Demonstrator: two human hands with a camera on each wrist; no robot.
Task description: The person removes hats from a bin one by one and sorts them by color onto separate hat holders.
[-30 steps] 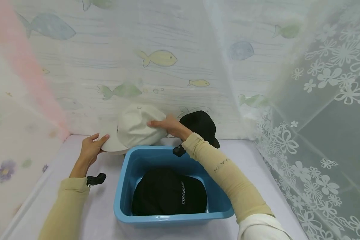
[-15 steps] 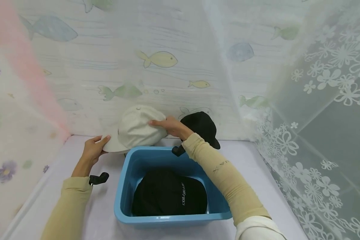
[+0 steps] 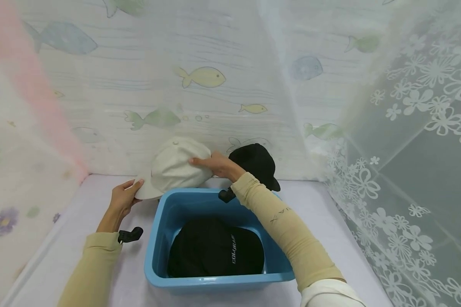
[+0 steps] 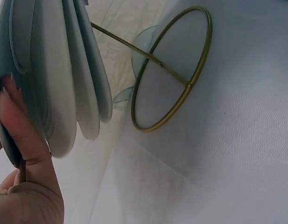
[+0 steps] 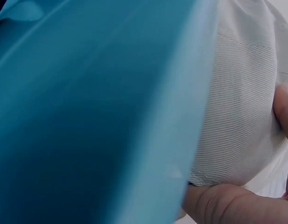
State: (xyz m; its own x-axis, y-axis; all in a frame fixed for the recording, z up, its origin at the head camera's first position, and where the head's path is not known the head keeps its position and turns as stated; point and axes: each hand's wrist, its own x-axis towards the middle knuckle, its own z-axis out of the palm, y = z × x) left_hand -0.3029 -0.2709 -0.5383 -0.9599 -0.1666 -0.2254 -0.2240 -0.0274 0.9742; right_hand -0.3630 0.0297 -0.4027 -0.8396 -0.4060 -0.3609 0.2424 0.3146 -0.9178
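Behind the blue basin, a white cap [image 3: 178,166] is held between both hands. My left hand [image 3: 124,197] pinches its brim at the left. With the thumb on the cloth, my right hand [image 3: 220,164] grips the back of the crown. The left wrist view shows several brims [image 4: 59,93] stacked together, the left fingers [image 4: 27,135] holding the outermost one. Beside them a gold wire stand [image 4: 188,85] with a ring base shows. In the right wrist view the ribbed white crown [image 5: 242,107] lies between thumb and fingers. Its far side is hidden.
The blue basin [image 3: 215,280] sits in front, with a black cap [image 3: 207,251] bearing white lettering inside it. Another black cap [image 3: 255,162] stands at the back, just beyond the right wrist. A printed curtain [image 3: 146,76] hangs behind the white table [image 3: 311,204].
My left hand and the brim have shifted slightly right and nearer to me. The white cap sits a little lower. My right hand keeps its grip almost in place.
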